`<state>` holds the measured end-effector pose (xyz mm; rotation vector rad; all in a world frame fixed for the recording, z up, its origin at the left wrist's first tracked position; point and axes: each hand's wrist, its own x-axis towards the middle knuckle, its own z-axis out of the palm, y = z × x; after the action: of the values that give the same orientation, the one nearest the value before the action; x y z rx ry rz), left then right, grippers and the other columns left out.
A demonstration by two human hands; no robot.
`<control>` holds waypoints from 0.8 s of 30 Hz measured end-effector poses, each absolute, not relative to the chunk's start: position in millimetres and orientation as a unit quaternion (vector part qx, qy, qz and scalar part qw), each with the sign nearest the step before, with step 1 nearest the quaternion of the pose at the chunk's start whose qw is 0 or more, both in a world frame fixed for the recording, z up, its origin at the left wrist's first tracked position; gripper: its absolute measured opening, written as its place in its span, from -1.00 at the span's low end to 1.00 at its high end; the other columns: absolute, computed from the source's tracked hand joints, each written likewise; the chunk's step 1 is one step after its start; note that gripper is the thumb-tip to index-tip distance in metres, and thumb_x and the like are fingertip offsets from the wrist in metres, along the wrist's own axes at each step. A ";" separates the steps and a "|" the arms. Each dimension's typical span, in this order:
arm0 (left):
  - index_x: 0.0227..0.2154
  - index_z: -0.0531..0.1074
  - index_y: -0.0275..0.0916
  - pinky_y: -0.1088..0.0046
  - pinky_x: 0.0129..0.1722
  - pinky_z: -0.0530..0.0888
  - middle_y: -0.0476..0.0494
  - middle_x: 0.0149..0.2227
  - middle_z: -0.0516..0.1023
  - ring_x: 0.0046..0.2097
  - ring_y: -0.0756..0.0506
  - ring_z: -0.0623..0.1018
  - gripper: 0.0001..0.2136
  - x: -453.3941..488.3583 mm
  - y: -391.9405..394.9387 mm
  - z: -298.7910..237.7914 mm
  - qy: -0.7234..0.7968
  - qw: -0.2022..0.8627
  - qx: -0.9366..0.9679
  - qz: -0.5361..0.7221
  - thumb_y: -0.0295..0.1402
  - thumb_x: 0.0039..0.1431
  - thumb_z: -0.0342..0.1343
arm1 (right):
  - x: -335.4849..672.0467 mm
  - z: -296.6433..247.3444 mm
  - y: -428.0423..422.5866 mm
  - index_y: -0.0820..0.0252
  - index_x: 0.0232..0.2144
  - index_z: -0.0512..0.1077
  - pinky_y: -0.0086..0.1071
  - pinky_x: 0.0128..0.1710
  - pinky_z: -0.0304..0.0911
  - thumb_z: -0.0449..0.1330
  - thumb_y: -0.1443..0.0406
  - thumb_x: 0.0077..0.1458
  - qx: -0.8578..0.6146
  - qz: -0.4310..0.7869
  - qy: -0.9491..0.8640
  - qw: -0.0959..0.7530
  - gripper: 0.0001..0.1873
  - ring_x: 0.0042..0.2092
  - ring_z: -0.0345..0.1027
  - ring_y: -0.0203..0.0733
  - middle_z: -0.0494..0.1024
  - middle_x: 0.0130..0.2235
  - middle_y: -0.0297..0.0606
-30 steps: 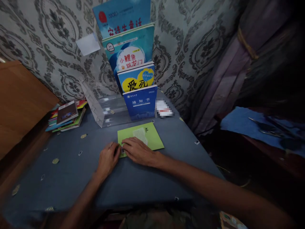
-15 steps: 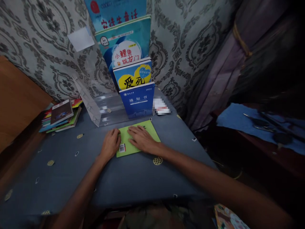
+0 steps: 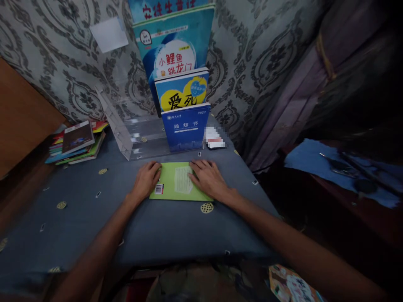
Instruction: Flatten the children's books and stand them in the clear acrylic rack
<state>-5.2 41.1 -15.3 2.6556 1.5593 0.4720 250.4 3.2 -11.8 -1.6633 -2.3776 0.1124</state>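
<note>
A thin green booklet [image 3: 176,186] lies flat on the grey-blue tablecloth [image 3: 126,226], back cover up, with a barcode sticker at its lower left. My left hand [image 3: 145,180] rests on its left edge, fingers bent over the edge. On the booklet's right edge lies my right hand [image 3: 209,178], fingers flat and spread. Just behind it stands a clear acrylic tiered rack [image 3: 132,134] with a blue booklet [image 3: 186,132] in front, a yellow-and-blue book [image 3: 181,92] behind that, and a large teal book [image 3: 174,46] higher up.
A stack of colourful books [image 3: 77,142] lies at the table's back left, beside a wooden panel [image 3: 22,117]. A patterned wall [image 3: 252,54] is behind the rack. Curtains [image 3: 299,84] hang to the right, with a blue cloth [image 3: 330,163] and scissors beyond the table edge.
The green booklet has turned square to the table edge and slid nearer the rack. My right hand moved from its middle to its right edge; my left stays at the left edge.
</note>
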 end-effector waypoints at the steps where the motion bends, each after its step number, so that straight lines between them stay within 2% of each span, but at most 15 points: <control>1: 0.01 0.45 -0.22 0.18 0.07 0.43 -0.28 0.06 0.46 0.05 -0.22 0.47 -0.73 -3.3 43.0 -11.3 0.497 0.001 0.857 0.134 -0.33 0.41 -0.09 | 251.0 -9.9 -4.4 0.36 0.20 0.36 0.04 0.16 0.11 0.01 0.24 0.37 -0.572 0.025 -0.812 0.112 -0.54 0.17 0.29 0.13 0.46 0.19 0.07; 4: 0.04 0.47 -0.21 0.11 0.07 0.42 -0.33 0.11 0.43 0.10 -0.29 0.44 -0.72 8.4 39.3 3.7 0.502 -0.056 0.861 0.069 -0.33 0.40 -0.04 | 254.7 -7.2 -29.6 0.36 0.16 0.41 -0.04 0.04 0.14 0.02 0.23 0.37 -0.591 -0.014 -0.801 0.093 -0.56 0.07 0.32 0.12 0.52 0.09 0.05; 7: -0.01 0.48 -0.25 0.14 -0.04 0.46 -0.34 0.02 0.46 -0.01 -0.27 0.48 -0.74 23.6 15.2 17.0 0.509 -0.101 0.855 0.007 -0.40 0.39 -0.07 | 259.7 -8.6 -55.5 0.37 0.09 0.45 -0.07 -0.06 0.15 0.07 0.23 0.35 -0.604 -0.042 -0.791 0.087 -0.60 -0.01 0.34 0.11 0.55 0.01 0.04; 10: -0.03 0.46 -0.23 0.21 -0.15 0.50 -0.26 -0.12 0.50 -0.12 -0.23 0.51 -0.75 32.2 -22.3 21.4 0.514 -0.098 0.852 -0.018 -0.39 0.40 -0.10 | 263.9 -11.6 -78.3 0.33 0.05 0.47 -0.11 -0.10 0.13 0.11 0.22 0.33 -0.610 -0.062 -0.783 0.104 -0.63 -0.06 0.34 0.09 0.56 -0.04 0.02; 13: -0.01 0.42 -0.22 0.24 -0.20 0.53 -0.25 -0.08 0.51 -0.10 -0.24 0.52 -0.78 32.3 -54.3 13.1 0.518 -0.079 0.851 -0.005 -0.36 0.39 -0.05 | 265.5 -14.7 -95.9 0.29 0.03 0.48 -0.13 -0.12 0.14 0.11 0.22 0.32 -0.610 -0.070 -0.779 0.126 -0.66 -0.09 0.34 0.06 0.55 -0.09 -0.02; 16: 0.05 0.37 -0.26 0.15 -0.05 0.55 -0.31 0.06 0.46 0.11 -0.31 0.46 -0.75 30.2 -67.1 -5.5 0.508 -0.077 0.856 0.060 -0.37 0.38 -0.04 | 264.3 -18.6 -108.3 0.30 -0.01 0.47 -0.15 -0.15 0.19 0.11 0.24 0.31 -0.605 -0.067 -0.777 0.159 -0.70 -0.12 0.36 0.04 0.54 -0.12 -0.05; 19: 0.11 0.30 -0.29 0.05 0.15 0.46 -0.36 0.15 0.39 0.28 -0.34 0.32 -0.71 29.2 -60.4 -22.5 0.484 -0.062 0.865 0.116 -0.45 0.38 -0.09 | 263.6 -21.8 -115.8 0.25 -0.11 0.48 -0.18 -0.15 0.26 0.09 0.25 0.32 -0.596 -0.044 -0.777 0.197 -0.77 -0.15 0.39 0.01 0.53 -0.17 -0.09; 24: 0.11 0.28 -0.27 0.06 0.27 0.38 -0.35 0.20 0.35 0.35 -0.28 0.26 -0.71 31.0 -33.8 -24.7 0.448 0.006 0.880 0.154 -0.47 0.39 -0.12 | 267.5 -12.3 -109.4 0.18 -0.26 0.47 -0.23 -0.27 0.32 0.08 0.26 0.33 -0.589 0.007 -0.786 0.188 -0.81 -0.24 0.43 -0.04 0.52 -0.27 -0.15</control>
<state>31.0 -33.8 -24.7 2.7563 1.4040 0.4813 267.5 -109.4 -12.3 -1.6579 -2.2115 0.0207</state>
